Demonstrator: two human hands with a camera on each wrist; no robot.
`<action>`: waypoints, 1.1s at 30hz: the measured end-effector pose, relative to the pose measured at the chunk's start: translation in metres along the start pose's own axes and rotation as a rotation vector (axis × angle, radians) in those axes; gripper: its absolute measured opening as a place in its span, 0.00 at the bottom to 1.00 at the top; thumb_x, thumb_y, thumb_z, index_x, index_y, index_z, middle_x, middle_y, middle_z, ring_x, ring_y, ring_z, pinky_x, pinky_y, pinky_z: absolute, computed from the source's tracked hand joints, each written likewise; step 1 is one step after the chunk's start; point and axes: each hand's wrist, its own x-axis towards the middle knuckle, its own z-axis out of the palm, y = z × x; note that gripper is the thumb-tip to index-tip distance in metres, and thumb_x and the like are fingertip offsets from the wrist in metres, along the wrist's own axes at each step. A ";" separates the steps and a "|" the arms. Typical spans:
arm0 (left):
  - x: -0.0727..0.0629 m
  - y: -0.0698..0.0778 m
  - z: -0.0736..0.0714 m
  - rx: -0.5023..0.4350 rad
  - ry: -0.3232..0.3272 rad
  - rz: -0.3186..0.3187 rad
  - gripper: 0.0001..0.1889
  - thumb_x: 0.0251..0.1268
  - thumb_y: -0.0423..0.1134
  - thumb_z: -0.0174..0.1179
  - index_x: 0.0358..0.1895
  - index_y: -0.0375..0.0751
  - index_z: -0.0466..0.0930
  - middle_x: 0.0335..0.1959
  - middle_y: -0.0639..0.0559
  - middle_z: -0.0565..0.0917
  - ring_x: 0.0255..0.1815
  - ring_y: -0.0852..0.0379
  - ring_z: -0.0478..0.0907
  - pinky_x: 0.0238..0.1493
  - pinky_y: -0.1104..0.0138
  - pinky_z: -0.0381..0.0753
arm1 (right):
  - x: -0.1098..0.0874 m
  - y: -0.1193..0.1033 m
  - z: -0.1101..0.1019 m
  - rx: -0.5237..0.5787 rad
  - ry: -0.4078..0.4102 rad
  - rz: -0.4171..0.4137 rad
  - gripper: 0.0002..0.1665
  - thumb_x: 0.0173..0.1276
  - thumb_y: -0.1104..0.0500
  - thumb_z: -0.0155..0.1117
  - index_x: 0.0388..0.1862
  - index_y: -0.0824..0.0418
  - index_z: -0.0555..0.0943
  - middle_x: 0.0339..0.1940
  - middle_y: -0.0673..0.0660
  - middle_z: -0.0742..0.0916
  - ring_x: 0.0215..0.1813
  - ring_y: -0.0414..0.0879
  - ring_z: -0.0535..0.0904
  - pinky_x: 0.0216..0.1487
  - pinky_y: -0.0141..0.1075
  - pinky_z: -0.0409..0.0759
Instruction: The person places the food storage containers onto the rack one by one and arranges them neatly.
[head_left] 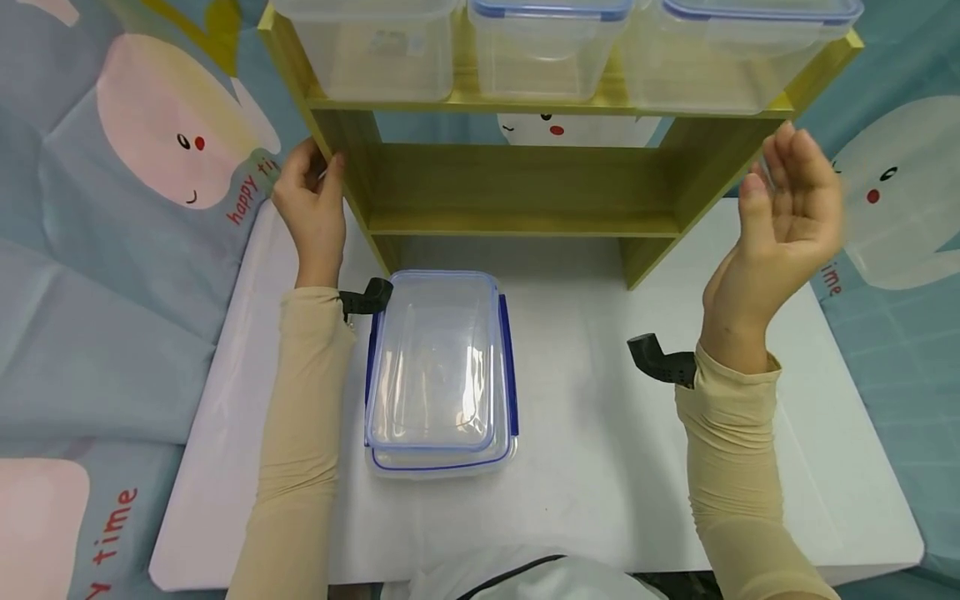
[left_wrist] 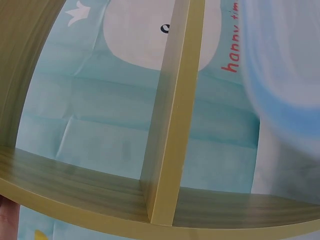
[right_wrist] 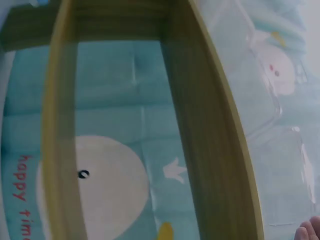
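Note:
A wooden shelf (head_left: 525, 187) stands on the white table, seen in the head view and close up in both wrist views. My left hand (head_left: 311, 212) is at its left side panel, fingers bent at the outer side and thumb over the front edge. Beside the right side panel, my right hand (head_left: 787, 208) is raised with the palm showing and fingers loosely bent, fingertips close to the panel; whether they touch it is unclear. Only a few fingertips (right_wrist: 307, 231) of it appear in the right wrist view. No object lies in its palm.
Three clear plastic containers (head_left: 536, 62) sit on the shelf's upper board, at least two with blue-rimmed lids. A lidded clear box (head_left: 435, 367) with blue clips lies on the table (head_left: 585, 467) near my left forearm. Patterned cloth (head_left: 112, 275) hangs around the table.

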 end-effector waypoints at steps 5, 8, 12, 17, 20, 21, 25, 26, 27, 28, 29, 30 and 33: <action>0.000 0.000 0.002 -0.013 0.003 -0.021 0.11 0.61 0.28 0.61 0.46 0.27 0.81 0.41 0.40 0.82 0.44 0.56 0.80 0.51 0.67 0.78 | -0.022 -0.003 -0.010 -0.052 -0.037 0.032 0.19 0.52 0.78 0.59 0.45 0.74 0.79 0.47 0.67 0.82 0.54 0.60 0.74 0.59 0.44 0.72; 0.001 0.000 0.002 -0.025 0.007 -0.044 0.10 0.61 0.29 0.61 0.45 0.30 0.82 0.41 0.41 0.83 0.44 0.55 0.80 0.51 0.67 0.78 | -0.036 -0.004 -0.016 -0.065 -0.061 0.062 0.19 0.52 0.79 0.59 0.46 0.74 0.79 0.47 0.67 0.82 0.54 0.59 0.75 0.59 0.44 0.73; 0.001 0.001 0.002 -0.004 -0.001 -0.007 0.10 0.61 0.29 0.61 0.45 0.30 0.82 0.41 0.41 0.83 0.44 0.56 0.80 0.50 0.68 0.78 | -0.055 -0.003 -0.022 -0.084 -0.095 0.099 0.19 0.53 0.79 0.60 0.47 0.75 0.79 0.48 0.67 0.82 0.54 0.59 0.75 0.58 0.44 0.73; 0.001 0.005 0.000 0.011 0.009 -0.019 0.10 0.61 0.29 0.61 0.46 0.31 0.82 0.41 0.41 0.83 0.44 0.56 0.80 0.50 0.68 0.78 | -0.077 -0.003 -0.025 -0.098 -0.132 0.137 0.19 0.55 0.78 0.59 0.48 0.74 0.79 0.49 0.67 0.82 0.56 0.58 0.75 0.59 0.43 0.73; 0.002 0.005 -0.001 0.002 0.017 -0.037 0.10 0.61 0.30 0.62 0.45 0.32 0.82 0.42 0.42 0.83 0.45 0.56 0.80 0.51 0.68 0.78 | -0.091 -0.003 -0.026 -0.113 -0.187 0.154 0.20 0.56 0.78 0.58 0.49 0.74 0.78 0.50 0.66 0.82 0.57 0.58 0.75 0.59 0.43 0.73; 0.002 0.005 -0.001 0.001 0.017 -0.041 0.10 0.61 0.30 0.62 0.45 0.32 0.82 0.42 0.42 0.83 0.45 0.56 0.80 0.51 0.68 0.78 | -0.096 -0.003 -0.027 -0.123 -0.210 0.159 0.20 0.57 0.78 0.58 0.50 0.74 0.78 0.51 0.66 0.82 0.57 0.58 0.75 0.59 0.43 0.73; 0.002 0.004 0.000 -0.005 0.013 -0.039 0.10 0.61 0.29 0.61 0.46 0.32 0.82 0.42 0.42 0.83 0.45 0.56 0.81 0.51 0.68 0.78 | -0.115 -0.004 -0.030 -0.156 -0.303 0.200 0.20 0.59 0.77 0.57 0.52 0.74 0.77 0.53 0.65 0.81 0.58 0.57 0.74 0.60 0.44 0.72; 0.002 0.005 0.001 -0.012 0.017 -0.062 0.10 0.61 0.29 0.62 0.45 0.32 0.83 0.42 0.42 0.83 0.45 0.56 0.81 0.51 0.68 0.78 | -0.120 -0.005 -0.031 -0.165 -0.325 0.210 0.20 0.60 0.77 0.57 0.53 0.75 0.76 0.53 0.65 0.81 0.59 0.57 0.74 0.61 0.44 0.71; 0.002 0.005 0.001 -0.014 0.016 -0.064 0.10 0.61 0.29 0.62 0.45 0.32 0.83 0.42 0.42 0.83 0.45 0.56 0.81 0.51 0.68 0.78 | -0.124 -0.005 -0.032 -0.169 -0.343 0.221 0.20 0.60 0.77 0.56 0.53 0.75 0.76 0.54 0.65 0.80 0.59 0.57 0.73 0.61 0.44 0.71; 0.002 0.005 0.002 -0.013 0.015 -0.064 0.10 0.61 0.29 0.61 0.45 0.32 0.83 0.42 0.42 0.83 0.45 0.56 0.81 0.50 0.68 0.78 | -0.128 -0.005 -0.033 -0.170 -0.359 0.234 0.20 0.61 0.76 0.56 0.54 0.76 0.75 0.54 0.65 0.80 0.60 0.57 0.73 0.61 0.45 0.70; 0.003 0.005 0.002 -0.014 0.016 -0.065 0.10 0.61 0.29 0.61 0.45 0.32 0.83 0.41 0.42 0.83 0.44 0.56 0.81 0.50 0.68 0.78 | -0.132 -0.005 -0.033 -0.173 -0.374 0.246 0.20 0.61 0.76 0.56 0.54 0.76 0.75 0.55 0.65 0.80 0.60 0.57 0.73 0.62 0.45 0.70; 0.003 0.005 0.003 -0.022 0.019 -0.079 0.10 0.60 0.29 0.62 0.45 0.33 0.83 0.41 0.42 0.83 0.44 0.56 0.80 0.50 0.68 0.78 | -0.135 -0.005 -0.034 -0.176 -0.391 0.256 0.20 0.62 0.76 0.56 0.55 0.77 0.74 0.55 0.65 0.80 0.60 0.57 0.73 0.62 0.45 0.70; 0.003 0.004 0.004 -0.016 0.023 -0.079 0.09 0.60 0.29 0.62 0.44 0.33 0.83 0.40 0.43 0.84 0.43 0.57 0.80 0.49 0.69 0.78 | -0.145 -0.005 -0.036 -0.190 -0.429 0.282 0.21 0.63 0.74 0.57 0.55 0.77 0.73 0.56 0.65 0.79 0.61 0.57 0.72 0.62 0.45 0.69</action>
